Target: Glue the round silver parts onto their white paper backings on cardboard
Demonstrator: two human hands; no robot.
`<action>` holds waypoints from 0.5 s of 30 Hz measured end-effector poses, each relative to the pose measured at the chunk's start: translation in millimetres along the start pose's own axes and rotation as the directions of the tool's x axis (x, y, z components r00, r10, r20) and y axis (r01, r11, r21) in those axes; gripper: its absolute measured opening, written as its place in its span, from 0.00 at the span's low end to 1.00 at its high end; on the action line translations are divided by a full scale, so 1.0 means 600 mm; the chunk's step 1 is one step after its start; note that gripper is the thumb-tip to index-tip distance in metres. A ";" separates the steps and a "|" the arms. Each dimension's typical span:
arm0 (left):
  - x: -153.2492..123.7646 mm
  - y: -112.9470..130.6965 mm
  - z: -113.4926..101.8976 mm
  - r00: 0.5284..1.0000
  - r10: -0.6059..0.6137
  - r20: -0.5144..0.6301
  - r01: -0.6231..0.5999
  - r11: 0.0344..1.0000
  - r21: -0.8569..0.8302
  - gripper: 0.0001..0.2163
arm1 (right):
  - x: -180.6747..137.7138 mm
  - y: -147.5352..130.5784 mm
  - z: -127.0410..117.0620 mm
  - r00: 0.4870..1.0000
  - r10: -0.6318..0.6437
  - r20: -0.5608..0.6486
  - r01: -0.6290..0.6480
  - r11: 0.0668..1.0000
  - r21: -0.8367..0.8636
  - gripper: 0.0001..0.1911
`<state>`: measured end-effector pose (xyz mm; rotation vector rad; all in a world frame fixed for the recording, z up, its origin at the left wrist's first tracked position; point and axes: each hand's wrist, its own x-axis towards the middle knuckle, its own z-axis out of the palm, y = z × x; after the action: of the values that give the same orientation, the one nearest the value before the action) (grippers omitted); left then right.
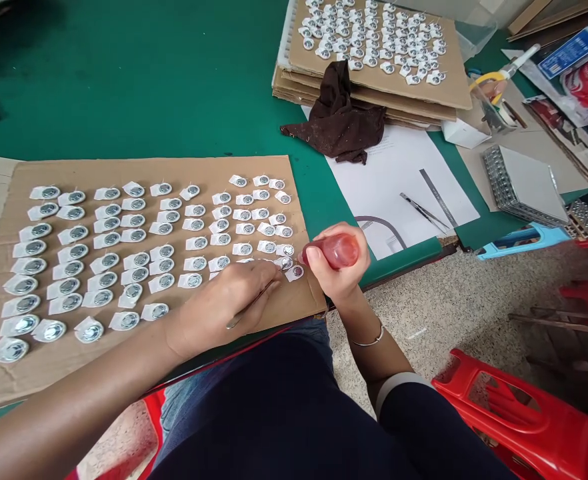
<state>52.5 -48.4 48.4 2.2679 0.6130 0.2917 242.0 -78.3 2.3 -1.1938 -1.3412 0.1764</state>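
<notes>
My left hand (241,290) is closed around thin metal tweezers (249,305), their tips down by the discs at the cardboard's right end. In my right hand (341,267) is a red squeeze bottle (341,251), its narrow end pointing left to the same spot. Small round silvery discs, each with a white paper tab, lie in rows on the cardboard sheet (209,177). One such disc (295,272) sits just below the bottle's tip, darker on top than its neighbours. My left hand hides part of the lower rows.
Behind stands a stack of cardboard (454,100) with more tabbed discs and a brown cloth (344,120) against it. White paper (374,180) carries another pair of tweezers (424,210) and a ruler (437,198). Scissors (494,83) stand at the right. A red stool (534,427) is on the floor.
</notes>
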 end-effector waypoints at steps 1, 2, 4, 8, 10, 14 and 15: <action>0.000 0.000 0.000 1.000 0.007 0.001 -0.007 1.000 -0.007 0.08 | -0.001 0.000 0.000 1.000 0.001 0.001 -0.001 1.000 0.005 0.15; 0.000 0.000 -0.001 1.000 0.010 0.003 -0.010 1.000 -0.013 0.07 | -0.001 0.000 -0.001 1.000 -0.002 0.001 0.002 1.000 0.012 0.15; 0.000 0.001 -0.001 1.000 0.005 0.008 -0.005 1.000 -0.028 0.07 | -0.002 -0.001 -0.002 1.000 -0.012 0.005 0.012 1.000 0.014 0.15; 0.000 0.003 -0.001 1.000 -0.015 0.023 0.016 0.999 -0.040 0.07 | -0.002 -0.001 -0.003 1.000 -0.026 0.014 0.026 1.000 -0.011 0.15; 0.001 0.003 -0.001 1.000 -0.016 0.020 0.016 0.999 -0.033 0.07 | -0.002 -0.001 -0.002 0.999 -0.030 0.011 0.030 0.999 -0.012 0.15; 0.000 0.002 -0.001 1.000 -0.011 0.013 0.011 0.999 -0.032 0.08 | -0.002 -0.001 -0.002 0.999 -0.041 0.010 0.041 0.999 0.003 0.15; 0.000 0.003 -0.001 1.000 -0.012 0.014 0.013 0.999 -0.035 0.08 | -0.001 -0.001 -0.002 0.999 -0.045 0.010 0.045 0.999 0.016 0.16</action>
<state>52.9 -48.9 49.9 2.2300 0.6101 0.2780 242.2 -79.6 2.2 -1.1495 -1.3725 0.1611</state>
